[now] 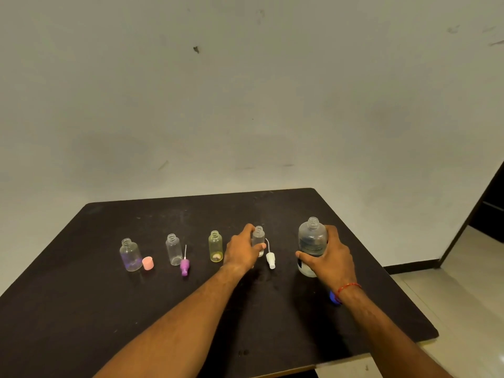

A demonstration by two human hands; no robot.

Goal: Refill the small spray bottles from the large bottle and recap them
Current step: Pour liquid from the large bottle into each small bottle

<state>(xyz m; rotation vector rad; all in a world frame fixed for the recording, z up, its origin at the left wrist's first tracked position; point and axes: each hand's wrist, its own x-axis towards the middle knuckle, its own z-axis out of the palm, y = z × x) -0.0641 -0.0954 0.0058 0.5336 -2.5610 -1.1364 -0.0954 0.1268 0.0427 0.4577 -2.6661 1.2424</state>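
Note:
Several small uncapped bottles stand in a row on the dark table (pixel 81 309). My left hand (pixel 241 251) grips the rightmost small clear bottle (pixel 258 237), which stands upright. Its white spray cap (pixel 270 259) lies just right of it. My right hand (pixel 328 257) wraps around the large clear bottle (pixel 312 238), open-necked, upright on the table, with dark liquid inside. A yellow bottle (pixel 215 246) stands left of my left hand. Further left are a clear bottle (pixel 173 249) with a purple spray cap (pixel 184 266) beside it, and another clear bottle (pixel 130 255) next to a pink cap (pixel 148 263).
A blue cap (pixel 333 297) lies on the table partly hidden under my right wrist. The table's right edge drops to a tiled floor (pixel 463 282). A pale wall (pixel 245 105) stands behind the table, with a dark doorway (pixel 491 208) at far right.

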